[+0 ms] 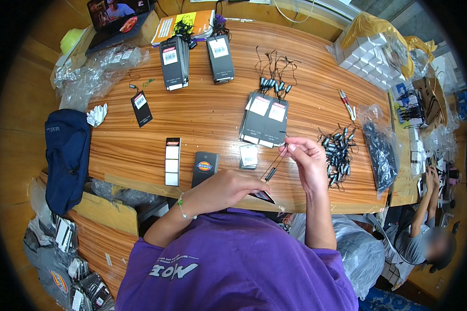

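My left hand (pixel 238 184) is closed on a dark hang tag (pixel 264 197) at the table's near edge. A black string with a small plastic seal (pixel 271 174) runs up from that tag. My right hand (pixel 307 155) pinches the string's upper end between thumb and fingertips. Just beyond my hands lie grey hang tags (pixel 267 124) with white labels, their strings and seals spread at the far end. A small stack of white cards (pixel 248 156) sits nearer. Beside my left forearm is a stack of black tags (pixel 205 165), and right of my right hand a pile of string seals (pixel 340 155).
Strung tag bundles (pixel 174 65) stand at the back beside an orange booklet (pixel 202 23). Snips (pixel 347 105) and a bag of black strings (pixel 380 150) lie right. A label strip (pixel 172 161) and navy pouch (pixel 66 160) lie left. Another person (pixel 415 243) works far right.
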`<state>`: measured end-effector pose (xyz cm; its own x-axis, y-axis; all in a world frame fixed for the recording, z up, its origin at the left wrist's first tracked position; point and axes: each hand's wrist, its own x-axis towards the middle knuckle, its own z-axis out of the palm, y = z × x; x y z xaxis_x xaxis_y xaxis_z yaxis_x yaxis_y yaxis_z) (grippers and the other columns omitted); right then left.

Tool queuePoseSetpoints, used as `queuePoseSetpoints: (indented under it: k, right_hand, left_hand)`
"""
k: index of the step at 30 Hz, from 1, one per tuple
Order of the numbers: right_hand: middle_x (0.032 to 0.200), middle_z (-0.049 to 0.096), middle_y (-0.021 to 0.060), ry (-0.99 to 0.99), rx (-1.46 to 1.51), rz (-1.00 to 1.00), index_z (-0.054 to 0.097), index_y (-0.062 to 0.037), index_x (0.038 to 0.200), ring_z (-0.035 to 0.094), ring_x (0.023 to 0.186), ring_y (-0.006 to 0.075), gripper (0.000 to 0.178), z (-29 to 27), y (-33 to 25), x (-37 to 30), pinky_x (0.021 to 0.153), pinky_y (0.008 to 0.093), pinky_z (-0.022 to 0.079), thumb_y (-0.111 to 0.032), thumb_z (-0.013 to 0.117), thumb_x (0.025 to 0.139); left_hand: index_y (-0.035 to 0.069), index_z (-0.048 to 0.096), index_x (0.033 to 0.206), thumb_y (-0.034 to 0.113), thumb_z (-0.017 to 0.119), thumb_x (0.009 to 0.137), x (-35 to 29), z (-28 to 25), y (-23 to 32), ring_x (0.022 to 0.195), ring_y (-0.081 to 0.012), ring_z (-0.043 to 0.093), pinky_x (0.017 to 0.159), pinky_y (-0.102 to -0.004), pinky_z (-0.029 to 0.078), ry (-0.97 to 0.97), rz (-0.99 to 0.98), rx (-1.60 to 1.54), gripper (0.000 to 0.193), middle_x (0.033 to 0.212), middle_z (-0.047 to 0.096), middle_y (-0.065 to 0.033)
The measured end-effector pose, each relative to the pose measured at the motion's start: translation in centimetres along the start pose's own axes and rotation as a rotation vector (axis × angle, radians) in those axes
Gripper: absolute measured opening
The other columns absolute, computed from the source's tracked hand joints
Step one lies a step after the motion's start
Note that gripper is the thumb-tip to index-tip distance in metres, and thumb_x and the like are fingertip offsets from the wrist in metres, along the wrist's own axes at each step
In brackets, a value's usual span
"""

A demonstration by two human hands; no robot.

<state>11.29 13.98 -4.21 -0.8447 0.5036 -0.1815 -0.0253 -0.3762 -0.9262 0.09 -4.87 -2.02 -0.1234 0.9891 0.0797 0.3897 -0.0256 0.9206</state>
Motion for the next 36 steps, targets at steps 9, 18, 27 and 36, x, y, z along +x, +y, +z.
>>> queuePoseSetpoints:
  k: [9,18,27,36]
  right_hand:
    - [0.086,0.059,0.0093,0.008,0.635,-0.061,0.045,-0.0044,0.112,0.059,0.081,0.0193,0.023,-0.9,-1.0,0.4,0.074,0.0343,0.05,-0.004,0.049,0.089]
    - [0.079,0.06,0.007,-0.101,0.898,-0.061,0.051,-0.0028,0.104,0.055,0.074,0.0156,0.016,-0.5,-3.4,-0.2,0.072,0.0302,0.045,-0.013,0.048,0.091]
    - [0.073,0.056,0.0048,-0.053,-0.357,-0.299,0.061,0.0038,0.081,0.047,0.063,0.0096,0.012,3.8,-4.0,-3.2,0.057,0.021,0.037,-0.004,0.053,0.085]
    - [0.059,0.047,0.0079,0.036,-0.837,-0.441,0.058,0.0018,0.069,0.046,0.053,0.0183,0.006,5.5,-1.9,-2.1,0.049,0.0296,0.037,-0.002,0.062,0.072]
  left_hand:
    - [0.006,0.066,0.097,0.003,0.055,0.081,0.1,0.6,-0.2,0.078,-0.0242,0.065,0.068,-0.0306,0.051,0.018,-0.011,0.018,0.019,0.09,0.066,-0.0115]
    - [0.002,0.063,0.101,-0.001,0.053,0.083,0.6,0.5,-0.7,0.085,-0.0195,0.065,0.075,-0.0268,0.05,0.032,-0.132,-0.154,0.02,0.096,0.066,-0.0118]
    - [-0.005,0.052,0.115,-0.006,0.051,0.085,1.1,-0.7,-0.8,0.095,-0.0139,0.059,0.084,-0.0228,0.048,0.586,-0.155,-0.577,0.03,0.103,0.061,-0.0118]
    - [-0.004,0.054,0.108,-0.007,0.053,0.083,2.1,0.3,0.1,0.094,-0.0149,0.061,0.081,-0.0231,0.05,0.679,-0.127,-0.519,0.025,0.1,0.062,-0.0124]
